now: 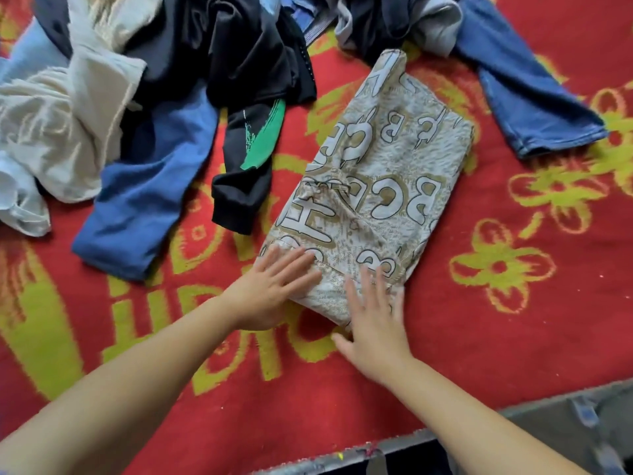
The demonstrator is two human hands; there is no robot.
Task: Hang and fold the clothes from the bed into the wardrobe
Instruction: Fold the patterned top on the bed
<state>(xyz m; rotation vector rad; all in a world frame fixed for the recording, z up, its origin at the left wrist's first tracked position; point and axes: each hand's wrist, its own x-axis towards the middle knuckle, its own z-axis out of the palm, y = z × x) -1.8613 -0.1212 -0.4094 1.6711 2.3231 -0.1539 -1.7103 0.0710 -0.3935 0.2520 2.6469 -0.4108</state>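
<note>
A person's two bare hands press flat on the near end of a folded shirt (373,186), a beige garment printed with large white letters, which lies on a red bedspread (513,337) patterned with yellow flowers. The left hand (270,289) rests with straight, spread fingers on the shirt's near left corner, while the right hand (373,317) lies palm down over the near edge, its fingers extended but blurred, so whether the fingertips press the cloth or hover just above it is hard to tell. The shirt stretches away from both hands toward a heap of unfolded clothes (191,46) at the far side of the bed. Just left of the shirt lie a black sleeve with a green mark (250,159) and blue trousers (144,200); a cream garment (61,125) sits farther left. A jeans leg (524,94) lies to the right.
</note>
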